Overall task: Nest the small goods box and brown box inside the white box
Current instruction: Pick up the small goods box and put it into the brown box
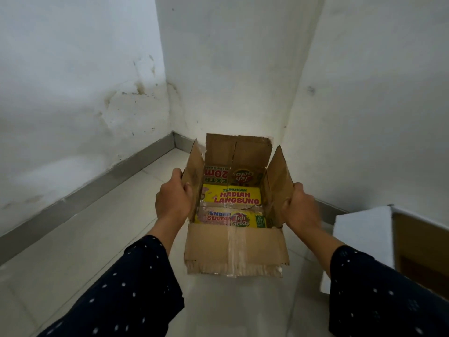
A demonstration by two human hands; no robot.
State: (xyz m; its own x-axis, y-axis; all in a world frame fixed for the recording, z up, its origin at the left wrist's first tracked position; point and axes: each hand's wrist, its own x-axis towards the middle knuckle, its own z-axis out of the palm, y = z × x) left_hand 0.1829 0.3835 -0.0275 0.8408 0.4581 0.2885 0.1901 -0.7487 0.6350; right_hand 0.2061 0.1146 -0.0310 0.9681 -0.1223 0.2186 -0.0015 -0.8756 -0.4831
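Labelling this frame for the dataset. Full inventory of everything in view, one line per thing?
brown box: 1, brown cardboard, flaps open, held above the floor at centre, clear tape along its near flap.
small goods box: 1, yellow with red and green print, lying inside the brown box.
white box: 1, white outside, brown inside, at the right edge on the floor, only partly in view.
floor: 1, pale tiles, with a grey skirting strip along the walls.
walls: white, stained near the corner.
left hand: 1, gripping the left flap; dark dotted sleeve.
right hand: 1, gripping the right flap; dark dotted sleeve.
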